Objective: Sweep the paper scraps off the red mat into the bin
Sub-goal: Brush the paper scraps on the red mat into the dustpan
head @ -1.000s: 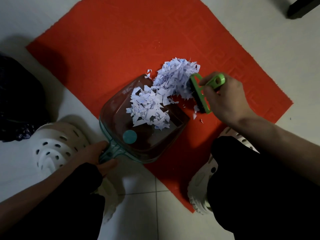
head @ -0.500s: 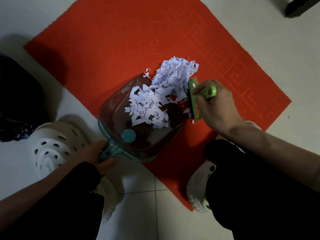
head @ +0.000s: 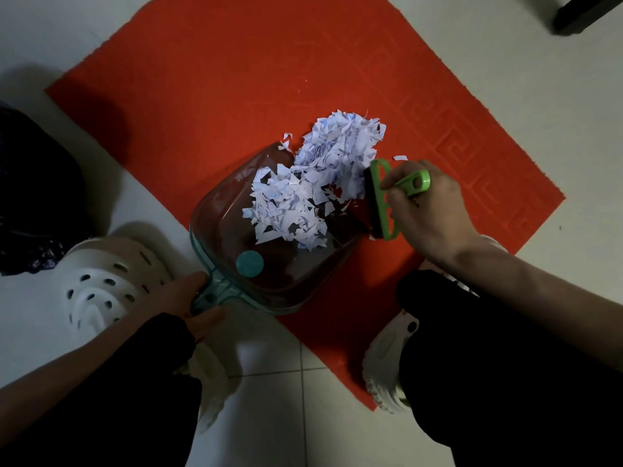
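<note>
Pale tiled floor (head: 256, 382) with a bright red textured mat (head: 236, 79) laid skewed across it, and the person squats over its near corner in chunky white perforated clogs (head: 108, 278). The torn white paper scraps (head: 303, 197) sit in one fluffy heap. About half is inside the clear plastic dustpan with the teal handle (head: 269, 281), and the rest is piled on the mat right at the pan's lip. A couple of strays lie on the mat just beside the heap, and one more (head: 400, 158) is behind the brush. The left hand (head: 182, 298) has its grip wrapped around the teal handle and holds the pan flat on the mat. The right hand (head: 428, 214) has its grip curled around the loop handle of the small lime-green hand brush with dark bristles (head: 381, 200), whose bristles touch the heap's right side. My guess on handling: this stuff weighs basically nothing, it's floppy, and it'll flutter off at any quick flick or draft. So I wouldn't try picking it up by hand. Push from behind the pile with short low strokes. The mat's nap will probably snag the tiny bits. When lifting, hold the pan by the handle and tip it back a little so the mound doesn't slide out the front. That dark crumpled bag (head: 30, 197) on the left might be the bin, but I can't tell for sure.
</note>
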`<state>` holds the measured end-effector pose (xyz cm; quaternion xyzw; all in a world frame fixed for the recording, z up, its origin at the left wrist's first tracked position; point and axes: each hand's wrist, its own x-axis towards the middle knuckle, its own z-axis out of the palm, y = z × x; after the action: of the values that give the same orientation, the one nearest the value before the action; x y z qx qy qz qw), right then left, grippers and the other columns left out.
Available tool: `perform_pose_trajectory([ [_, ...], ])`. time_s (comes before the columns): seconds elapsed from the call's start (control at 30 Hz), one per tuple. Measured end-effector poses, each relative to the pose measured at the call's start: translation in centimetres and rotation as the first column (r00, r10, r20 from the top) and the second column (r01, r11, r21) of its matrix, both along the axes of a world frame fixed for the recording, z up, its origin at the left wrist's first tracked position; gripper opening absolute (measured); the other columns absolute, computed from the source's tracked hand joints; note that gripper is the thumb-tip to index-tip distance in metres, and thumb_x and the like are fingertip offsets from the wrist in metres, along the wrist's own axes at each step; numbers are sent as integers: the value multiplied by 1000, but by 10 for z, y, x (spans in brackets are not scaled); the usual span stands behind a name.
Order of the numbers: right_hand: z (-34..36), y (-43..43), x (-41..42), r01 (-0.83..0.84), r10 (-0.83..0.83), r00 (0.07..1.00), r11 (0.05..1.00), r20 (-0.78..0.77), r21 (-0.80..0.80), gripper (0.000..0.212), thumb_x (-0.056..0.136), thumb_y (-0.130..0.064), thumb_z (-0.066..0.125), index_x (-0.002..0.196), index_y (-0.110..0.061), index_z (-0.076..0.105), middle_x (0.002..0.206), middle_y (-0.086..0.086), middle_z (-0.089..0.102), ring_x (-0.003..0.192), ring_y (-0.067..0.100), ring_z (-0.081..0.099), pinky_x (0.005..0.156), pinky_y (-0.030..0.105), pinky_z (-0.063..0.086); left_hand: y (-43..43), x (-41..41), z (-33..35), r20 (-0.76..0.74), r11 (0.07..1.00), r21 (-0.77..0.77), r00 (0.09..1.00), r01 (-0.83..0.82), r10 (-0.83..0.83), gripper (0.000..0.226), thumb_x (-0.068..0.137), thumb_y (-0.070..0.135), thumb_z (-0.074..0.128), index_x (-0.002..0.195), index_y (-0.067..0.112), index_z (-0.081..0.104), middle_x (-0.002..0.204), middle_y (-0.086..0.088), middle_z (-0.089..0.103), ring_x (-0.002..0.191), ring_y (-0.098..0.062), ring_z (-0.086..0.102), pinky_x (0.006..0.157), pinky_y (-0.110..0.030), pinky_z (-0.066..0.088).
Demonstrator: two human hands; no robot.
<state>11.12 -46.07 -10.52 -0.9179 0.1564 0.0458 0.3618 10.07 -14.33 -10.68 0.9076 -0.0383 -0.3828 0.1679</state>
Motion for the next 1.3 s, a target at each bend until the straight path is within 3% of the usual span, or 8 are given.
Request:
perform_pose_trajectory([
  [0.2, 10, -14, -6, 99, -98, 994, 995, 46, -2, 17, 81, -15, 51, 87, -16, 66, 89, 11, 63, 75, 27, 64, 69, 38, 52, 1, 0, -1, -8, 1000, -23, 1000, -10, 10, 27, 82, 26, 70, 100, 9, 60, 66, 5, 52, 62, -17, 50, 54, -26, 31],
  [0.33, 0, -19, -25, 104, -107, 994, 992, -32, -74, 7, 83, -13, 57, 81, -18, 62, 87, 8, 61, 73, 17, 54, 64, 19, 34, 3, 1, -1, -48, 995, -85, 998, -53, 49, 18, 82, 20, 70, 82, 18, 52, 56, 6, 51, 47, -4, 47, 46, -18, 36],
  [0.4, -3, -16, -30, 80, -82, 996, 994, -34, -75, 8, 81, -12, 58, 78, -19, 59, 85, 6, 58, 68, 10, 49, 63, 16, 32, 5, 0, -3, -61, 985, -123, 992, -121, 114, 18, 81, 15, 71, 80, 13, 53, 51, 3, 49, 43, -8, 45, 46, -26, 39],
  [0.5, 0, -14, -29, 56, -55, 998, 998, 8, -8, 7, 80, -8, 55, 77, -11, 61, 83, 5, 58, 69, 18, 56, 67, 36, 46, 7, 0, -4, -64, 974, -123, 981, -188, 182, 18, 81, 13, 71, 86, 7, 56, 53, -3, 49, 45, -19, 46, 56, -35, 45],
  [0.8, 14, -19, -31, -163, 171, 985, 961, -16, 225, 12, 72, -9, 55, 70, -5, 66, 79, 3, 63, 73, 17, 61, 69, 32, 47, 5, 4, -1, -9, 989, -92, 994, -112, 111, 19, 81, 17, 72, 88, 10, 55, 58, 3, 50, 48, -9, 45, 49, -23, 36],
  [1.03, 17, -31, -24, -393, 434, 898, 868, -76, 304, 17, 73, 11, 69, 67, -5, 69, 77, 7, 65, 67, 22, 63, 61, 35, 49, 8, 5, -3, 6, 990, -78, 993, -114, 115, 20, 81, 18, 71, 85, 12, 53, 61, -3, 53, 51, -19, 50, 52, -25, 38],
  [1.2, 14, -22, -15, -536, 580, 792, 810, -192, 238, 13, 74, 3, 70, 70, -9, 71, 77, -1, 65, 68, 17, 62, 66, 38, 50, 9, 4, -5, 2, 989, -86, 993, -119, 120, 19, 81, 17, 71, 83, 13, 52, 56, 2, 51, 46, -13, 49, 47, -23, 37],
  [1.3, 14, -27, -7, -511, 528, 833, 849, -164, 136, 9, 77, 0, 70, 77, -9, 72, 84, -1, 66, 73, 19, 63, 72, 41, 50, 10, 4, -6, 3, 987, -100, 992, -127, 128, 20, 81, 17, 72, 83, 13, 53, 56, 3, 50, 46, -11, 48, 47, -23, 36],
])
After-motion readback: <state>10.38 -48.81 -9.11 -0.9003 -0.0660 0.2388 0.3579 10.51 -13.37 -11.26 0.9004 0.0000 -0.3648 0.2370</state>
